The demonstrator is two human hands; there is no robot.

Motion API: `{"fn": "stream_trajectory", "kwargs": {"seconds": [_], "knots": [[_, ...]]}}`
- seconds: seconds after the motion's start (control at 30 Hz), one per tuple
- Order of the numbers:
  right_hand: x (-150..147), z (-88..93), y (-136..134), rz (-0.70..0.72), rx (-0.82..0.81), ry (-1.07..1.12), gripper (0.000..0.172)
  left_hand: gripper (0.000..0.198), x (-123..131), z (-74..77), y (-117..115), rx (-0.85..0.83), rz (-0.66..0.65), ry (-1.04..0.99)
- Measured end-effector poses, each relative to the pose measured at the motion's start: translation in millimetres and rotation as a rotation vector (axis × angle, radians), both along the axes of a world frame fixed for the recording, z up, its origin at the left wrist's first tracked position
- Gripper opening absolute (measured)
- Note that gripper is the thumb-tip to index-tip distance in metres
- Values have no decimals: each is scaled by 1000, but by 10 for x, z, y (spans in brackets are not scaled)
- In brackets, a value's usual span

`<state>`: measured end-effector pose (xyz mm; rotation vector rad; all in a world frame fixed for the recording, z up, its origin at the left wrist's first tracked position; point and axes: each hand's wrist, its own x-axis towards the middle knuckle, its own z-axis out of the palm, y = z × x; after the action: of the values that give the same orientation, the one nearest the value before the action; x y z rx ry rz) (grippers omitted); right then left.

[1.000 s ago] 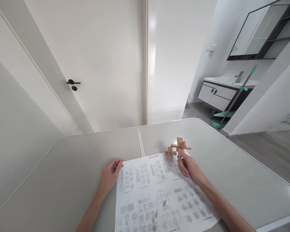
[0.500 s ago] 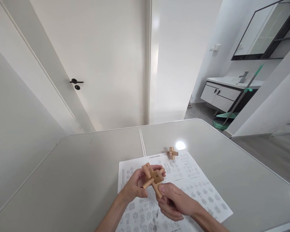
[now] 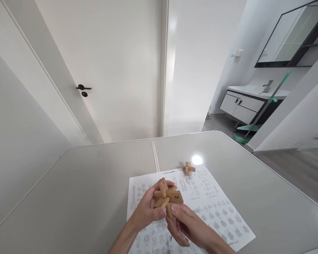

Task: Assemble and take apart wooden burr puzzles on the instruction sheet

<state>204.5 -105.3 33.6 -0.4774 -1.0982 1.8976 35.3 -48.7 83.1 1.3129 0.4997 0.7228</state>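
A wooden interlocking puzzle [image 3: 175, 196] of crossed, rounded bars sits between my two hands above the printed sheet. One bar bears the number 2 and another a 1. My left hand [image 3: 149, 208] wraps the puzzle from the left, thumb in front and fingers behind. With thumb and fingers, my right hand [image 3: 184, 222] pinches the end of the bar pointing towards me. Farther back, a smaller assembled wooden puzzle [image 3: 188, 169] stands at the top edge of the paper sheet [image 3: 228, 218], which is covered in small diagrams.
The grey table [image 3: 76, 197] has a pale seam [image 3: 155, 155] running away from me. Past its far edge is a white door [image 3: 122, 70] with a black handle. A sink cabinet [image 3: 241, 104] and a green dustpan [image 3: 241, 137] stand at the right.
The puzzle in my hands has turned, and the bar marked 2 now points right. The bar in my right hand sits farther in, showing less length. The smaller puzzle stays put.
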Motion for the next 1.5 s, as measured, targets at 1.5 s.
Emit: {"fn": "stream_trajectory", "kwargs": {"seconds": [1.5], "knots": [[366,561,-74,-456,606,-780,18,94,-159,279,-123,579,239,454]]}}
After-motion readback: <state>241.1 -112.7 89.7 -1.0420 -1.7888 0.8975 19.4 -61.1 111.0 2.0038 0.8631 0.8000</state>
